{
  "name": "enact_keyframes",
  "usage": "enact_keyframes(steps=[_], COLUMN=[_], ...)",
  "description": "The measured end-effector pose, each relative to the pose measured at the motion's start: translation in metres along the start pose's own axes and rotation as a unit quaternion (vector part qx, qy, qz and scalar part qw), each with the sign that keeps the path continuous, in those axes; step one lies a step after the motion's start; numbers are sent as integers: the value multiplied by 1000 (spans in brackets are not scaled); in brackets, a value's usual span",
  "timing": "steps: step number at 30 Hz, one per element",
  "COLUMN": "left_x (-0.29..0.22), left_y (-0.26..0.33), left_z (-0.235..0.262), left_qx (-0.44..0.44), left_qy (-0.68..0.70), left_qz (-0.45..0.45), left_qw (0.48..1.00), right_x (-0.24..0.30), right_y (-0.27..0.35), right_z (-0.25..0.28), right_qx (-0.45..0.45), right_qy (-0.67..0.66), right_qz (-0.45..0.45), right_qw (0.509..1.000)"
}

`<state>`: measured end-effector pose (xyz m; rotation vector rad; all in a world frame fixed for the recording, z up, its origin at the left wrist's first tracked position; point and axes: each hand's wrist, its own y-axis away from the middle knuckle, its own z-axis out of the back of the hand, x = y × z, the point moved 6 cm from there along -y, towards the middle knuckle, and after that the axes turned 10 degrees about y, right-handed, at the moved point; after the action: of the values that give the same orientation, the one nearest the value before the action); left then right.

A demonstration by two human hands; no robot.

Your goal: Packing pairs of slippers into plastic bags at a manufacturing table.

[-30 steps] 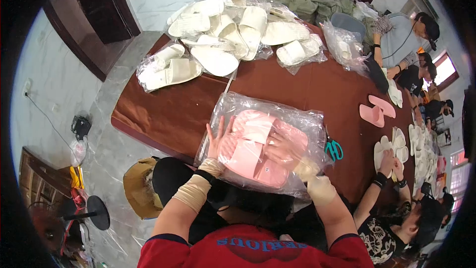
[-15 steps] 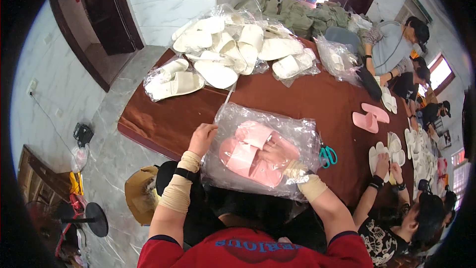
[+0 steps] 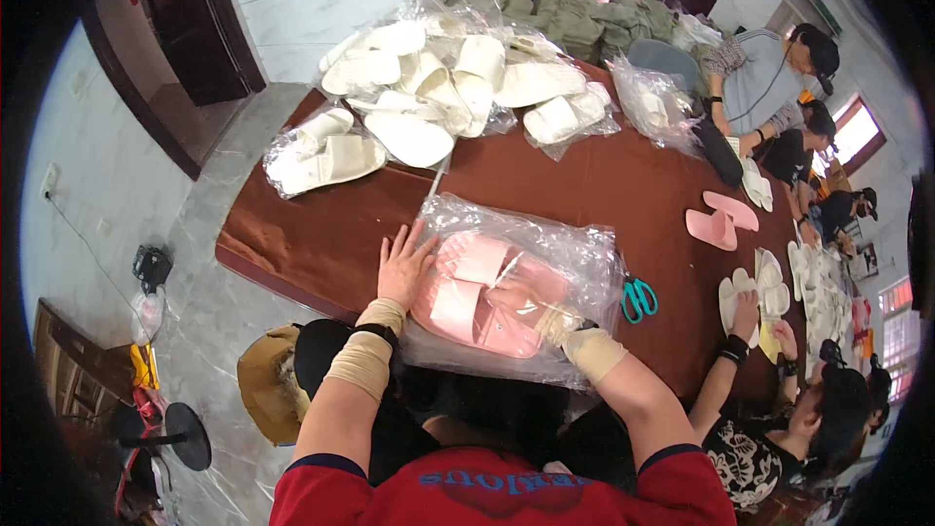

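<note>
Brown tablecloth [image 3: 623,195] covers the table, grey marble floor [image 3: 209,302] beside.

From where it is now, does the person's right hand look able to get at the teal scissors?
Probably yes: the right hand is inside the clear bag with the pink slippers, so it must withdraw first; the teal scissors lie uncovered just beside the bag.

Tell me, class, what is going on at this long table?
A person in a red top is packing pink slippers into a clear plastic bag at the near edge of a brown table. The left hand lies flat against the bag's left side; the right hand is inside the bag, on the slippers. Teal scissors lie just to the right. Bags of white slippers are heaped at the far end, and other people work along the right side.
</note>
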<state>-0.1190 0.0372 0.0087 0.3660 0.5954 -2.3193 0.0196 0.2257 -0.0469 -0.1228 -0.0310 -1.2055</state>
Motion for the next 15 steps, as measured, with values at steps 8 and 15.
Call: enact_keyframes(steps=[8,15], left_x=[6,8], left_y=[7,13], left_z=[7,9], left_qx=[-15,-8], left_qy=[-34,-44], left_qz=[7,19], left_qw=[999,999], right_x=[9,47], right_y=[78,40], right_z=[102,124], right_qx=[-30,-38], right_qy=[-82,19], right_qz=[-78,1], right_qw=[993,999])
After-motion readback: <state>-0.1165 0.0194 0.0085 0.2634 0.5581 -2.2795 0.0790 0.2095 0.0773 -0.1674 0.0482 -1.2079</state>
